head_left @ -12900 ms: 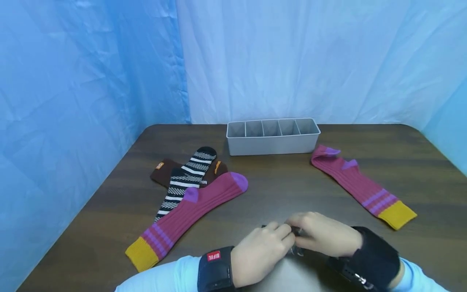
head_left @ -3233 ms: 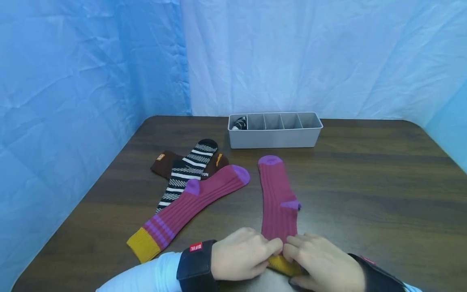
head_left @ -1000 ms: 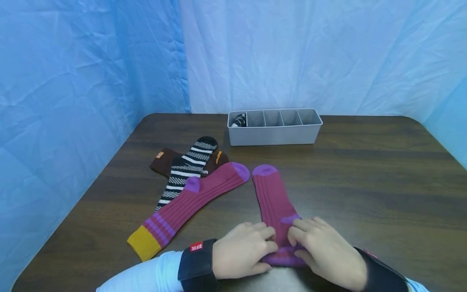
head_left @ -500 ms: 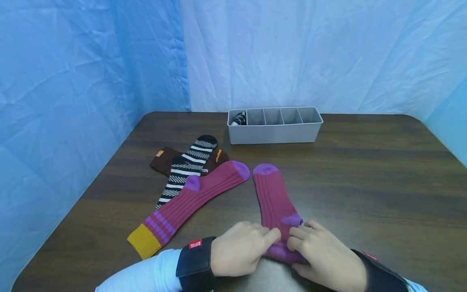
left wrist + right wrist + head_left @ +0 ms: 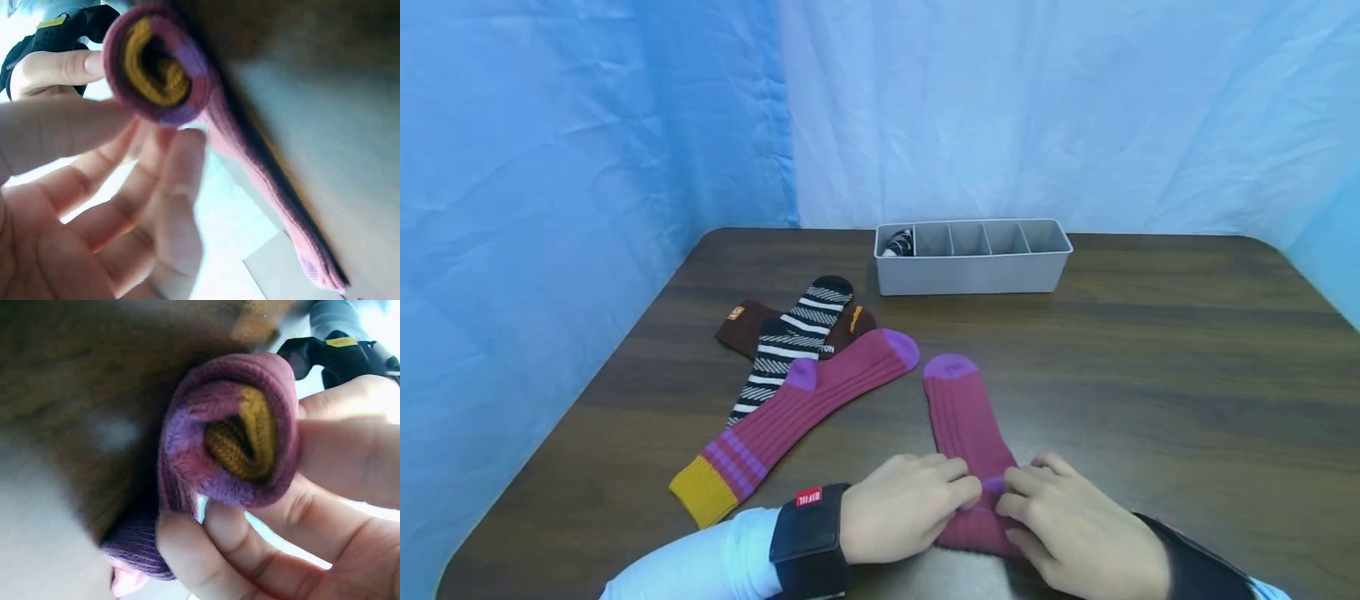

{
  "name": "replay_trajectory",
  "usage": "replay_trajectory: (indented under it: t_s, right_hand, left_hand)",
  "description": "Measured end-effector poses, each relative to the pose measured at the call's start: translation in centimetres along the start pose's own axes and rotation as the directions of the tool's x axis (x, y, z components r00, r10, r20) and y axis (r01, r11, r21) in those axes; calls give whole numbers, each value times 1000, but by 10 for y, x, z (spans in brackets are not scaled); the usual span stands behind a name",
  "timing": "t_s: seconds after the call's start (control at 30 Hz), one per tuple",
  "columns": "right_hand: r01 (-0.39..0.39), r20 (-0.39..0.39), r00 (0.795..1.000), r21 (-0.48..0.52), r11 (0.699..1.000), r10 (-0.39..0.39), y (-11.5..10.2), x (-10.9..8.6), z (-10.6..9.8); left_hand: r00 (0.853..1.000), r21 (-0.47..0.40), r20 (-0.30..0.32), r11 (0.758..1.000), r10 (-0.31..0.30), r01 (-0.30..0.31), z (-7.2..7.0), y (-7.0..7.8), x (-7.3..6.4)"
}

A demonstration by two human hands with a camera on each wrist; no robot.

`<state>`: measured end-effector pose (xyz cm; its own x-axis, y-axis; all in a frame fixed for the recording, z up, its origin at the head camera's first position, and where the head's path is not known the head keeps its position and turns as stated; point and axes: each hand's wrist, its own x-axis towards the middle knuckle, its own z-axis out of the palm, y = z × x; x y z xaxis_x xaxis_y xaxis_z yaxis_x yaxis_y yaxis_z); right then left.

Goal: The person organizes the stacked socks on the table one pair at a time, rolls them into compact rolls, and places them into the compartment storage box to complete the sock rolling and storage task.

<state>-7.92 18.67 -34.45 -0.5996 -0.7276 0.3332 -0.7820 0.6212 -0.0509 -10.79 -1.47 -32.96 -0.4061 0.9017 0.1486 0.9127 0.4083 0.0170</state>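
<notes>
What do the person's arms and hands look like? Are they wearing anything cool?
The left hand and right hand are bare, with no gloves. The left wristband and right wristband are both black, and the left one has a red label with white lettering. Light blue sleeves cover the arms behind them.

The dark wood-grain worktop (image 5: 1187,358) carries a grey divided box (image 5: 973,276) near its far edge. Toward the left, a brown sock (image 5: 741,332) lies under a striped sock (image 5: 786,346), overlapped by a yellow-cuffed maroon sock (image 5: 820,400); a partly rolled maroon sock (image 5: 966,417) lies just beside.
</notes>
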Motion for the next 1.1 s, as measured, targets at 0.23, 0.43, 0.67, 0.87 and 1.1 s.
replay_trajectory:
  t_s: [0.23, 0.43, 0.67, 0.87, 1.1]
  right_hand:
    - [-59, -40, 997, 4, 998, 59, 1, 0, 2]
    - [-14, -114, 993, 26, 1000, 17, -1, 1, 1]
    - [30, -116, 993, 40, 999, -25, -4, 3, 0]
    - [22, -79, 997, 38, 999, -19, -1, 1, 3]
    - [2, 31, 1000, 122, 993, -6, 0, 1, -3]
  left_hand:
    - [1000, 102, -6, 994, 26, -25, -3, 3, 0]
    - [999, 173, 12, 984, 43, -45, -2, 5, -1]
    - [999, 116, -13, 993, 32, -31, -2, 3, 0]
    - [999, 28, -37, 1000, 10, -9, 1, -1, 2]
    - [999, -81, 36, 997, -8, 11, -1, -4, 1]
